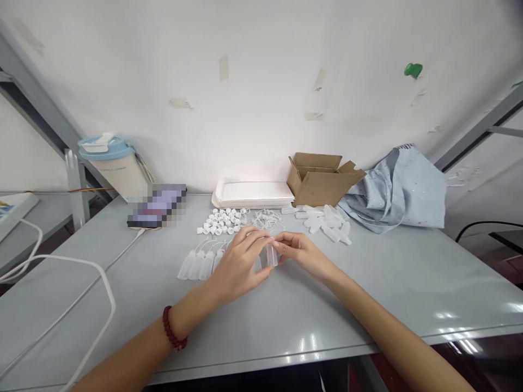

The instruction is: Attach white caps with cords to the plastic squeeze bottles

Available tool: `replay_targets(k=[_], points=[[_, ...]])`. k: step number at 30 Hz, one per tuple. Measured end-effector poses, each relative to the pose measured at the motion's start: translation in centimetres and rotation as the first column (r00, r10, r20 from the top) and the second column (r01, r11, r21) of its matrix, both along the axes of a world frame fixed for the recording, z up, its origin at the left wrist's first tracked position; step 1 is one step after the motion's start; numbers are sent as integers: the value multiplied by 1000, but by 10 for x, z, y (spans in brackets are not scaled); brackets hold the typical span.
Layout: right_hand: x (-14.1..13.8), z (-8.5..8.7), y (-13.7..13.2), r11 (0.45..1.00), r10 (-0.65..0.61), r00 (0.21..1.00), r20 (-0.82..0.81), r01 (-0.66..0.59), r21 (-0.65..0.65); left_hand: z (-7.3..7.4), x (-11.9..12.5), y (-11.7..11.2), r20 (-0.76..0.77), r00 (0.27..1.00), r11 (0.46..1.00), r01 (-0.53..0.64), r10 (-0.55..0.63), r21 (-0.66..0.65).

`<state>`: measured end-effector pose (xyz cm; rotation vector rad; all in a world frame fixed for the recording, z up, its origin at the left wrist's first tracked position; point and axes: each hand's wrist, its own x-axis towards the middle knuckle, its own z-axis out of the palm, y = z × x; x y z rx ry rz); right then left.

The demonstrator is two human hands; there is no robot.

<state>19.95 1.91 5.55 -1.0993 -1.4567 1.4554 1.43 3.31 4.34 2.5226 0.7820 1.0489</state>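
At the left of the grey table (pixel 139 310), a thick white cable (pixel 111 296) bends in a loose loop. Further back stands a pale cup (pixel 118 174) with a blue lid, leaning a little in view, near the wall. Just right of it lies a phone (pixel 157 207), its screen blurred out, with a thin white cord (pixel 122 253) running from its near end.

Next comes a row of translucent vials (pixel 196 267) lying side by side, thin white strings trailing from their tops; the left hand hides part of the row. Behind them sits a scatter of white caps (pixel 220 222), and behind those a stack of white trays (pixel 257 195) near the wall.

The person's left hand (pixel 244 258) (a dark red beaded bracelet (pixel 174 329) circles its wrist) is curled around a single vial (pixel 272 255), fingers at its top and thumb low. That vial is held roughly upright between both hands, in front of a tangle of strings (pixel 267 219). The right hand (pixel 300 250) pinches the vial's upper part with its fingertips.

To the right, loose translucent pieces (pixel 330 220) lie heaped before an open cardboard box (pixel 329 188), and a pale blue cloth bag (pixel 402 190) slumps beside it.
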Motion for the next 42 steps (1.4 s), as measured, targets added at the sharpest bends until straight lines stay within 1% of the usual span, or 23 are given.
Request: replay_targets(k=[2, 4, 9, 14, 17, 20, 24, 28, 35, 39, 42], points=[[3, -1, 1, 998, -15, 993, 121, 7, 65, -3, 0, 1, -15, 1000, 1000, 5, -5, -20], [4, -2, 2, 996, -14, 985, 173, -1, 88, -4, 0, 1, -13, 1000, 999, -6, 5, -31], [5, 0, 2, 996, -7, 980, 198, -11, 93, -4, 2, 0, -4, 999, 998, -40, 40, -41], [5, 2, 2, 997, -2, 975, 222, -16, 81, -4, 3, 0, 0, 999, 998, -40, 41, -44], [5, 2, 1, 997, 7, 962, 274, -27, 70, -5, 2, 0, -5, 999, 998, -36, 36, -57], [5, 1, 1, 994, 19, 931, 364, -56, 91, -6, 2, 0, -59, 997, 995, -48, 42, -89], [3, -4, 0, 980, -21, 864, 503, -81, 180, -6, 2, -2, -197, 978, 991, -82, 60, -106], [1, -8, -1, 968, -46, 811, 583, -108, 227, -4, 2, -4, -289, 956, 991, -80, 47, -104], [-1, -11, -1, 944, -85, 757, 648, -146, 294, -3, 2, -4, -371, 927, 989, -97, 50, -110], [0, -12, -1, 934, -85, 753, 653, -168, 315, 0, 2, -6, -397, 917, 985, -101, 39, -137], [1, -11, -1, 937, -67, 765, 640, -173, 305, 2, 1, -7, -410, 911, 982, -106, 31, -160]])
